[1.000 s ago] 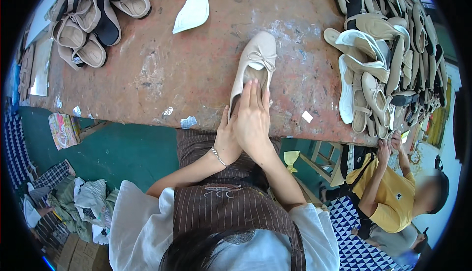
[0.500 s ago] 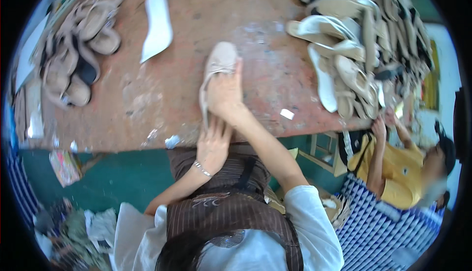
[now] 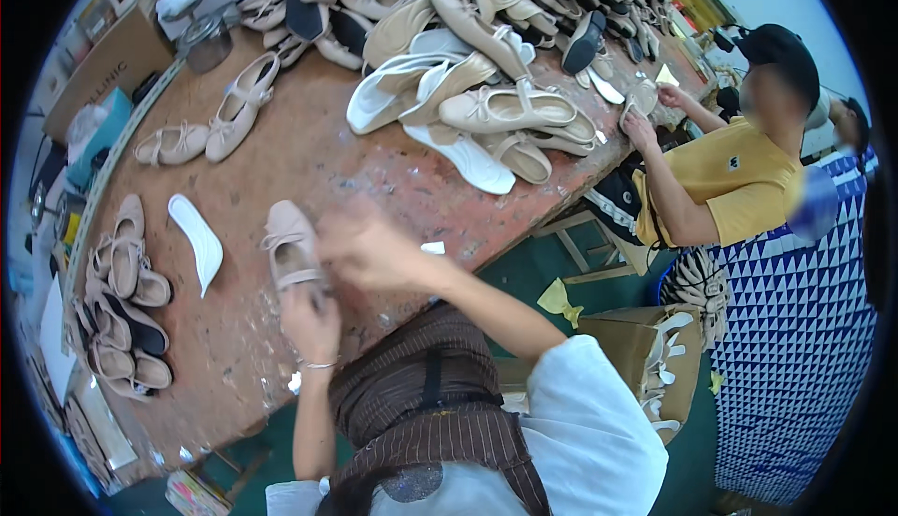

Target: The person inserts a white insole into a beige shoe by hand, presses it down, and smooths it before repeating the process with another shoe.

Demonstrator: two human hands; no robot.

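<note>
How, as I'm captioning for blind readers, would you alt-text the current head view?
A person's left hand grips the heel end of a beige bow-trimmed shoe at a table, the blurred right hand beside it. A white insole lies left, piled shoes beyond, a co-worker in yellow at right.

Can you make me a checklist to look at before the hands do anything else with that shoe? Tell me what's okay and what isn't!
1. Left hand holding the beige shoe at its heel end: ok.
2. Right hand touching the shoe: cannot tell, it's blurred.
3. White insole-shaped piece apart from the shoe: ok, left of it.
4. No scraps nearby on the table: not ok, a small white scrap lies there.
5. Co-worker's hands away from this shoe: ok.
</note>
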